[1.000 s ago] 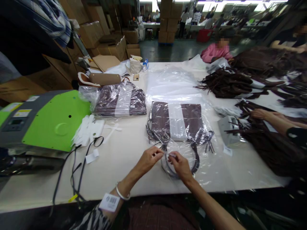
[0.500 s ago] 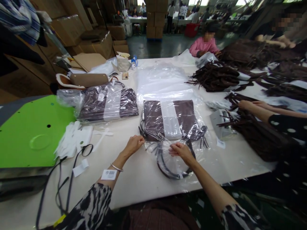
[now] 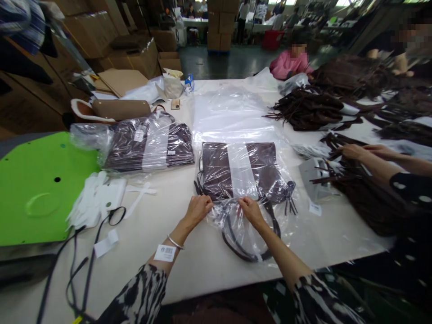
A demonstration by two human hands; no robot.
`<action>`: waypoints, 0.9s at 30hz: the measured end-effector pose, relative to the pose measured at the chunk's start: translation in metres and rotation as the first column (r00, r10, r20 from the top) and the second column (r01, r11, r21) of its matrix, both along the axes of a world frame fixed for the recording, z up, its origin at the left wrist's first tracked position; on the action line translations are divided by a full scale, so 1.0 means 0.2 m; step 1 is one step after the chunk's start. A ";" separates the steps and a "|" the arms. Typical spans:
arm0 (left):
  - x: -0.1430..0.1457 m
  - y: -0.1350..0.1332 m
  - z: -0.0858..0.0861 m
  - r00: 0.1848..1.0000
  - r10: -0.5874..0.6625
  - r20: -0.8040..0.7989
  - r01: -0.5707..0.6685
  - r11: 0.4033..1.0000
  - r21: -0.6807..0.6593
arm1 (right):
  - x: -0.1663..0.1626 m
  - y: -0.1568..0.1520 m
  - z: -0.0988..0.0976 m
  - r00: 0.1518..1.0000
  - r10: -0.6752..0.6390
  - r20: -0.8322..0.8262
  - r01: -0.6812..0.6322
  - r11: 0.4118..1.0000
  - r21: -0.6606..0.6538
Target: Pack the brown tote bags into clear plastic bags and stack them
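Note:
A dark brown bag with a white middle stripe (image 3: 241,170) lies in front of me inside a clear plastic bag (image 3: 236,121). Its dark straps (image 3: 248,249) curl out toward the table edge under the plastic. My left hand (image 3: 198,209) pinches the open plastic edge at the bag's near left corner. My right hand (image 3: 249,210) pinches the same edge near the middle, just below the white stripe. Both hands are closed on the plastic.
A second bagged brown bag (image 3: 148,144) lies to the left, beside a green machine plate (image 3: 40,189) and white tags (image 3: 97,198). Black cords (image 3: 84,252) trail over the near edge. Another person's hands (image 3: 354,150) work among dark straps (image 3: 307,108) on the right. Cardboard boxes (image 3: 135,54) stand behind.
My hands moved up from the strap loop to the bag's near edge and spread apart, pulling the plastic opening toward the bag. The view shifted slightly left.

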State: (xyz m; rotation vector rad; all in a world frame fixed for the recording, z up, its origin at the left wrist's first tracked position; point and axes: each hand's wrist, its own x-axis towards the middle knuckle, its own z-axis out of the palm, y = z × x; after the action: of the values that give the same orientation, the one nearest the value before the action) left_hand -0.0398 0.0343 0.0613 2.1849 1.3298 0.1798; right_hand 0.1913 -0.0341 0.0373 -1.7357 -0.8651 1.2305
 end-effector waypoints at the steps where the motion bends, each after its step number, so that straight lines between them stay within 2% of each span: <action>1: 0.01 -0.01 0.00 1.000 -0.006 0.015 0.006 1.000 -0.008 | -0.01 -0.02 0.01 1.000 0.001 -0.031 -0.002 1.000 -0.019; 4: 0.06 -0.06 0.02 0.987 -0.078 0.140 0.087 0.994 -0.064 | -0.05 -0.10 0.07 0.977 0.036 -0.212 -0.053 0.996 -0.074; 7: 0.06 -0.13 0.08 0.941 -0.202 0.270 0.251 0.955 -0.159 | -0.05 -0.21 0.13 0.890 0.082 -0.449 -0.137 0.986 -0.092; 10: -0.02 -0.24 0.15 0.890 -0.305 0.337 0.390 0.894 -0.219 | -0.04 -0.33 0.14 0.889 0.012 -0.457 -0.068 0.992 -0.106; 12: -0.11 -0.31 0.18 0.855 -0.381 0.351 0.474 0.850 -0.231 | -0.08 -0.39 0.13 0.937 0.071 -0.341 -0.108 0.990 -0.091; 14: -0.20 -0.36 0.21 0.833 -0.435 0.342 0.524 0.818 -0.235 | -0.17 -0.41 0.12 0.953 0.298 -0.048 -0.298 0.954 -0.009; 15: -0.24 -0.38 0.22 0.832 -0.441 0.336 0.528 0.816 -0.236 | -0.23 -0.41 0.11 0.892 0.419 0.167 -0.429 0.903 0.028; 16: -0.26 -0.39 0.22 0.838 -0.434 0.331 0.519 0.822 -0.235 | -0.29 -0.41 0.10 0.778 0.494 0.389 -0.550 0.834 0.041; 18: -0.30 -0.39 0.22 0.848 -0.415 0.329 0.499 0.835 -0.234 | -0.41 -0.39 0.08 0.512 0.491 0.705 -0.698 0.716 0.007; 19: -0.31 -0.38 0.22 0.850 -0.413 0.327 0.497 0.836 -0.234 | -0.45 -0.38 0.06 0.416 0.457 0.786 -0.725 0.688 -0.016; 21: -0.32 -0.38 0.20 0.846 -0.429 0.316 0.507 0.830 -0.232 | -0.47 -0.37 0.02 0.326 0.385 0.863 -0.723 0.690 -0.035; 23: -0.33 -0.39 0.17 0.842 -0.451 0.295 0.521 0.822 -0.232 | -0.44 -0.38 -0.02 0.302 0.343 0.889 -0.702 0.712 -0.036; 25: -0.34 -0.40 0.15 0.847 -0.451 0.282 0.517 0.822 -0.237 | -0.39 -0.38 -0.05 0.311 0.333 0.890 -0.679 0.733 -0.037; 27: -0.35 -0.41 0.14 0.861 -0.412 0.297 0.489 0.830 -0.268 | -0.34 -0.38 -0.06 0.369 0.330 0.869 -0.659 0.752 -0.006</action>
State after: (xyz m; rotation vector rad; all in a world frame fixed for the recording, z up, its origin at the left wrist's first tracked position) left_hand -0.1096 -0.0474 0.0886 2.0425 0.6274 0.0128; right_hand 0.1243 -0.1108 0.0260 -1.7644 -2.2155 0.3929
